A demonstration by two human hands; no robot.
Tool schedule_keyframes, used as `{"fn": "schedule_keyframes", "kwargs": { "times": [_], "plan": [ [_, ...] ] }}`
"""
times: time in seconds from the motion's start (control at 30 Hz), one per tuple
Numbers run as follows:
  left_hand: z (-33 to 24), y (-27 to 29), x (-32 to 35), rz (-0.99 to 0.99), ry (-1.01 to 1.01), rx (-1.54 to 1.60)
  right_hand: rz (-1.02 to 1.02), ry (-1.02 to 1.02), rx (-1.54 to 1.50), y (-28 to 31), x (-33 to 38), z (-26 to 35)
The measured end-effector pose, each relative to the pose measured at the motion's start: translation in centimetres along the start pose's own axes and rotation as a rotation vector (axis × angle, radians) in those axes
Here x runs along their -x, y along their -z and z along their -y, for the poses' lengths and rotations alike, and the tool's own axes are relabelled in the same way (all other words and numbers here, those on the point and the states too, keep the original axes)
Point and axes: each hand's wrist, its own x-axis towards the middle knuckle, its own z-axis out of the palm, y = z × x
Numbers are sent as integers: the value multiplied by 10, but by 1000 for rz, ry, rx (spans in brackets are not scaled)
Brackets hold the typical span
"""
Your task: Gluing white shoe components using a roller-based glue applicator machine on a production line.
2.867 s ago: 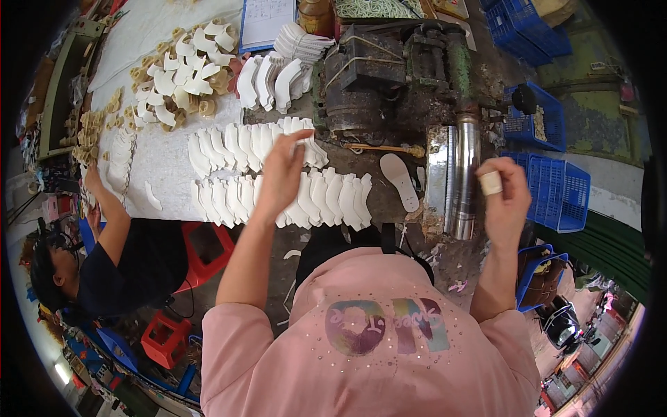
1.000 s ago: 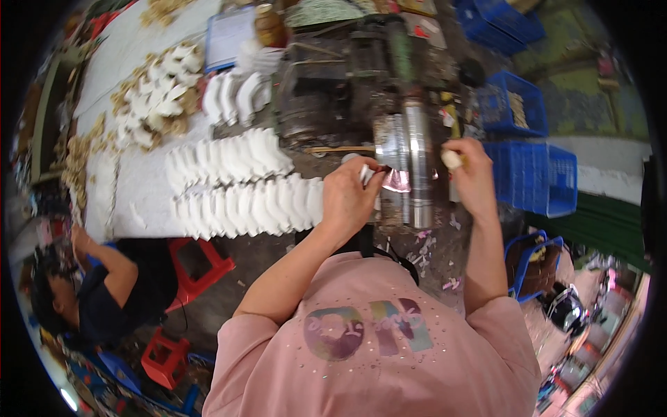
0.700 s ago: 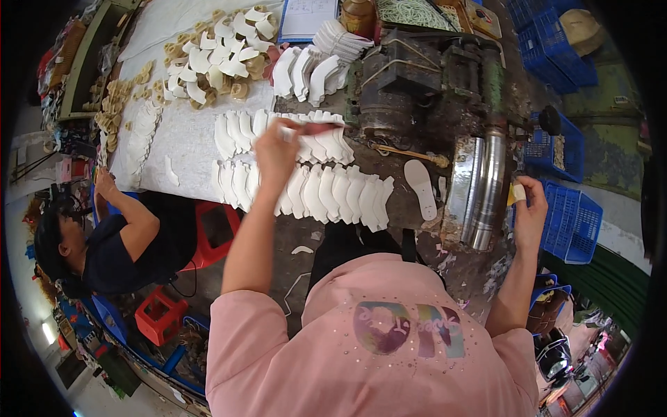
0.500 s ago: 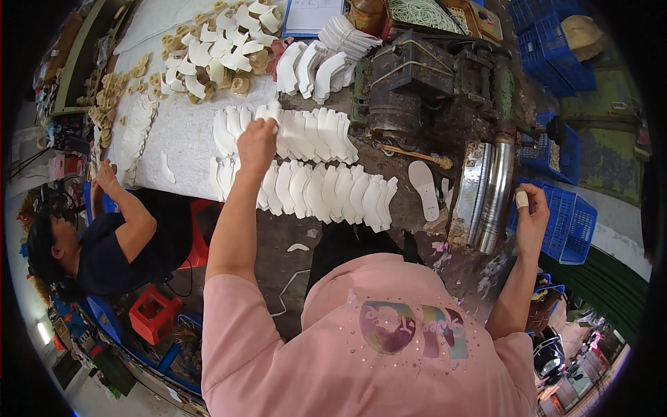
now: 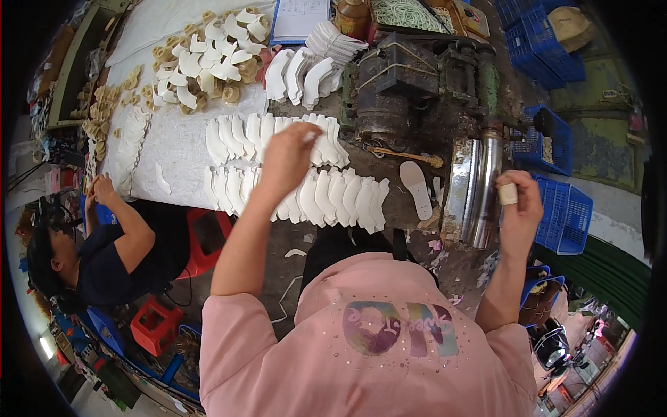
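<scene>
White pieces (image 5: 338,198) lie lengthwise near-to-far — left hand (image 5: 287,156), right hand (image 5: 522,210) — both grips unclear.

Over on the left, a co-worker (image 5: 114,264) is wearing a dark top; a red stool (image 5: 201,260) is standing just beside, with a smaller-looking red stool (image 5: 147,332) sitting nearby. At the far end, a blue-edged clipboard (image 5: 300,21) is lying near a brown jar (image 5: 352,17), pale cord (image 5: 406,15) is heaping up, and blue crates (image 5: 564,215) are lining the right.

a studded pink short-sleeved shirt (image 5: 306,347) with a purple-and-teal print (image 5: 396,330) tops black trousers (image 5: 326,249).
</scene>
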Motion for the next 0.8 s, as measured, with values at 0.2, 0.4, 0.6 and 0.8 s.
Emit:
{"fn": "schedule_keyframes", "kwargs": {
  "times": [0.2, 0.4, 0.6, 0.8],
  "plan": [
    [-117, -38, 13, -13, -227, 517, 274, 327, 14, -64, 4, 40],
    [-165, -66, 16, -163, -328, 683, 184, 99, -60, -63, 16, 50],
    [-159, -85, 9, -202, -117, 649, 219, 294, 184, 4, -12, 18],
    [-144, -118, 30, 88, -16, 457, 417, -84, 646, 86, -16, -38]
  ]
}}
